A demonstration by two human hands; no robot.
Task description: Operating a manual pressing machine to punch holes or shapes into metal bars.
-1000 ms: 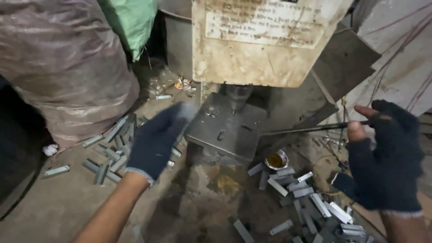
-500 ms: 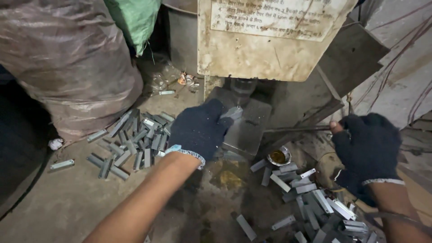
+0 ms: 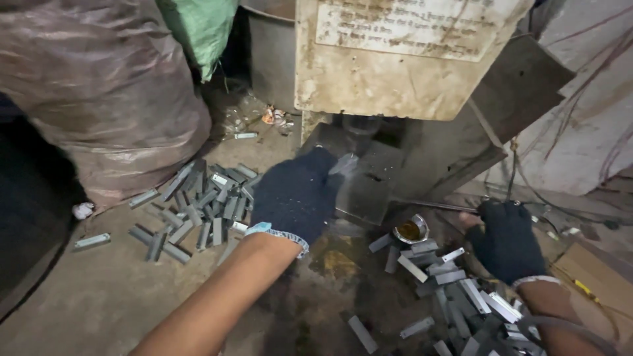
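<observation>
Since the earlier frame the left hand (image 3: 298, 196) has pushed further in toward the press (image 3: 395, 59) and now sits at the front edge of the die block (image 3: 369, 181), its gloved fingers curled around a small shiny metal piece (image 3: 344, 163) right under the ram (image 3: 359, 125); the right hand (image 3: 508, 240) has dropped lower and further to the right of the press, away from the rod (image 3: 428, 206) it was near. The left hand is closed on the piece, pinching it at the fingertips. The right hand, also in a dark fingerless glove, looks loosely curled with a thumb showing, resting just above the right-hand pile (image 3: 461, 290); whether it grips anything I cannot tell. As a judgement of progress: one piece is at the die, either being set in or taken out, and which of the two cannot be told from this view. To the left of the press a heap of flat grey pieces (image 3: 198, 204) lies on the floor (image 3: 92, 296), with a few strays beyond it; to the right of the press lies the other heap, beside a small tin cup (image 3: 410, 231) holding a yellowish liquid. Both heaps are sizeable, so the work seems well under way but not near its end. Which heap is finished stock and which is waiting is not clear from shape alone.
</observation>
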